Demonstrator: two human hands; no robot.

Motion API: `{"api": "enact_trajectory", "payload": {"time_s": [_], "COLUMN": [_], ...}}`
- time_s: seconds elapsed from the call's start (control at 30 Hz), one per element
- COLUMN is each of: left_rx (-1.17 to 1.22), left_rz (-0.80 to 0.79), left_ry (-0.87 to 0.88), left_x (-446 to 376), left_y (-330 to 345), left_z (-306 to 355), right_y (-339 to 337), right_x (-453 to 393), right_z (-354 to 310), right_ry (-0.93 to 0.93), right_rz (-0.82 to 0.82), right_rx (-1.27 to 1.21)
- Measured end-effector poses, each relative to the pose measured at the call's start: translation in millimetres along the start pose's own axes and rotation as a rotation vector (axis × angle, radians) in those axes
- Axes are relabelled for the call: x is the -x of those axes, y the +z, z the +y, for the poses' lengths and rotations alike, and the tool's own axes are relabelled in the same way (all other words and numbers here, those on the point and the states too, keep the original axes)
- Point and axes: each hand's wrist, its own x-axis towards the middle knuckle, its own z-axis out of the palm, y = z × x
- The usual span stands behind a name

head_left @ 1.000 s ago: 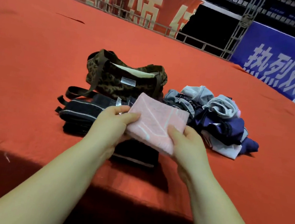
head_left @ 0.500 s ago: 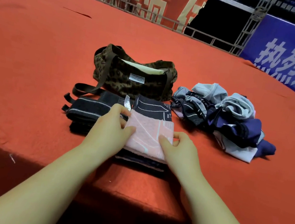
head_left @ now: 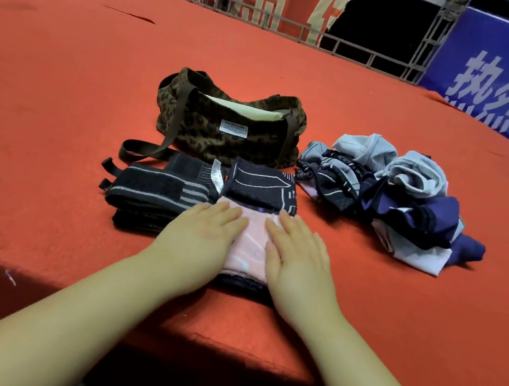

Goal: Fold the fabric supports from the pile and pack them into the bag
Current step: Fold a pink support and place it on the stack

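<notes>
Though pressed flat, pink support [head_left: 250, 244] lengthwise.

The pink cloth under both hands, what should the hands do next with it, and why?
Probably lift the folded stack and carry it to the bag. The pink cloth already lies folded flat on a dark folded piece, with the left hand and right hand pressing it smooth, and the bag's mouth is open just behind. The unfolded pile can wait.

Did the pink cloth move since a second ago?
Yes. The pink cloth went down, from held up in front of the bag onto the dark folded stack, where both hands now press it flat.
</notes>
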Motion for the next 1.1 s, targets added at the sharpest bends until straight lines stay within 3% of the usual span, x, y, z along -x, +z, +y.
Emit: {"api": "enact_trajectory", "payload": {"time_s": [0.07,0.13,0.63,0.87,0.93,1.03,1.1], "left_rx": [0.06,0.188,0.1,-0.017,-0.044,-0.059,0.103], "left_rz": [-0.13,-0.209,-0.52,-0.72,-0.709,-0.505,-0.406], "left_ry": [-0.025,-0.092,-0.099,-0.06,-0.087,-0.09,-0.121], "left_x": [1,2,-7,-34,-39,-52,-68], "left_y": [-7,-12,-26,-51,-53,-56,-60], "left_z": [2,8,9,12,16,27,37], "right_y": [-1,-2,-18,-17,-18,-21,-28], "right_x": [4,4,-2,-2,2,2,-4], "right_z": [6,10,5,7,6,10,20], "right_ry": [0.059,0.085,0.138,0.145,0.164,0.23,0.282], "right_rz": [-0.219,-0.305,-0.506,-0.461,-0.419,-0.346,-0.222], "right_rx": [-0.062,-0.106,-0.075,-0.151,-0.242,-0.409,-0.434]}}
